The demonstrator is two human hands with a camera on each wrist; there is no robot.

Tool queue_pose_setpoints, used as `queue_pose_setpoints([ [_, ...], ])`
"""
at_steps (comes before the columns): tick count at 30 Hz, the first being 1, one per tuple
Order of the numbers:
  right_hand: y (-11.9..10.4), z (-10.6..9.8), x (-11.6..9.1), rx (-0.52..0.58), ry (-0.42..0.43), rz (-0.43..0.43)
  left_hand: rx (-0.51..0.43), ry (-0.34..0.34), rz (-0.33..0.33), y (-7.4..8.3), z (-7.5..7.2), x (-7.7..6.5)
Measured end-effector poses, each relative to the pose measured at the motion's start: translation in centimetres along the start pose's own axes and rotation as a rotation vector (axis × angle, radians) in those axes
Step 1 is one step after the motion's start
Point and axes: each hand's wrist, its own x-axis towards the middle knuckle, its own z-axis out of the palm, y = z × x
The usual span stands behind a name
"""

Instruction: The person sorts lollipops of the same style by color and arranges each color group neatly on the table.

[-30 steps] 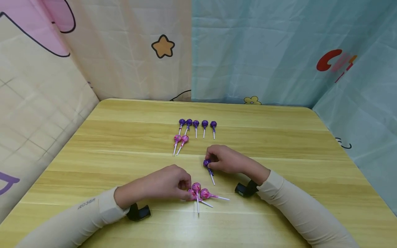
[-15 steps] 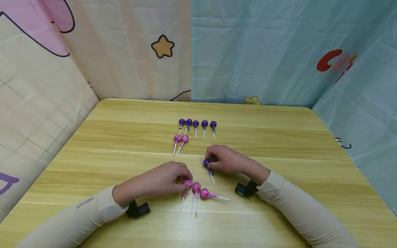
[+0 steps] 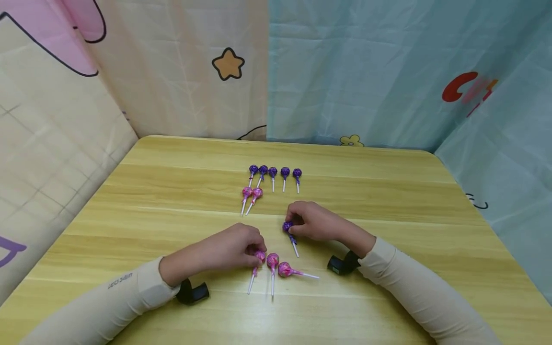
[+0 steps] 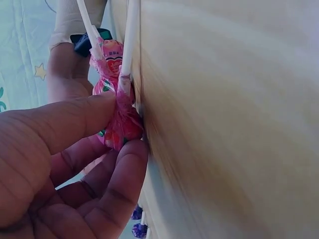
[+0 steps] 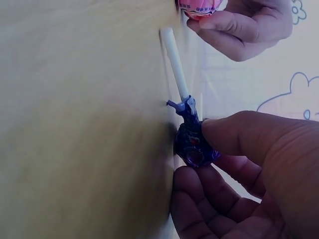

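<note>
My left hand (image 3: 230, 247) pinches the wrapped head of a pink lollipop (image 3: 259, 257) between thumb and fingers, low at the table, its white stick pointing toward me. Just right of it lies a second pink lollipop (image 3: 272, 261), stick also toward me. A third pink lollipop (image 3: 285, 269) lies beside that one, its stick pointing right. Farther off and to the right, my right hand (image 3: 315, 221) pinches a purple lollipop (image 3: 287, 227) by its head. In the right wrist view, thumb and fingers grip the purple wrapper (image 5: 194, 144), with the stick slanting away along the tabletop.
Several purple lollipops (image 3: 273, 171) form a row toward the back of the wooden table (image 3: 366, 182). Two pink lollipops (image 3: 247, 192) lie just in front of that row's left end. Printed curtains (image 3: 345, 72) stand behind the table and at both sides.
My left hand has drawn its pink lollipop leftward and up, out of the cluster, turning its stick toward me. The middle pink lollipop shifted slightly. My right hand has stayed in place.
</note>
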Motion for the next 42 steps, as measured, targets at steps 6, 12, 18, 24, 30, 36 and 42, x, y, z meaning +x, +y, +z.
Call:
queue_pose_setpoints([
  [6,0.8,-0.2,0.2,0.056,-0.014,0.019,-0.033,0.004,-0.009,0.0,0.3,-0.3],
  [12,1.8,-1.7,0.5,0.076,0.061,0.033,-0.059,0.007,-0.037,0.2,0.1,-0.3],
  [18,3.2,-4.1,1.1,0.085,0.141,0.079,-0.078,-0.005,-0.050,0.2,-0.1,-0.2],
  [24,5.1,-6.8,2.1,0.116,0.232,0.152,-0.082,-0.002,-0.049,0.1,0.0,-0.2],
  [30,7.4,-8.3,3.7,0.141,0.284,0.221,-0.073,-0.005,-0.048,0.0,0.0,-0.1],
  [36,8.9,-8.5,5.3,0.146,0.286,0.267,-0.075,-0.003,-0.051,0.1,0.0,-0.1],
  [42,9.6,-8.5,6.5,0.127,0.244,0.287,-0.072,-0.010,-0.063,0.2,0.0,0.0],
])
